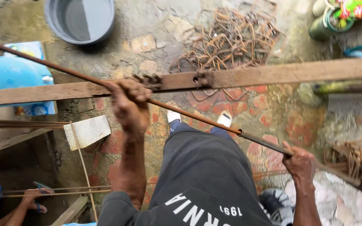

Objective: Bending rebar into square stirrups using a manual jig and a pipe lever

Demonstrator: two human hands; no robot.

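My left hand (127, 102) is shut around a long rusty steel rod (55, 67) that slants from the upper left down to the right. The rod crosses a worn wooden plank (273, 74) with metal pins (149, 79) set into it, right beside my left hand. The rod's lower end enters a thicker dark metal pipe (260, 142). My right hand (300, 162) grips that pipe near its lower end. My dark trousers (202, 167) and pale shoes (225, 119) show below the rod.
A pile of bent rusty wire stirrups (231, 39) lies behind the plank, another bundle (355, 157) at the right. A grey basin (80, 19), a blue barrel (5, 71) and a pale concrete block (88, 130) stand left. Another person's sandalled foot (34, 196) rests bottom left by thin rods.
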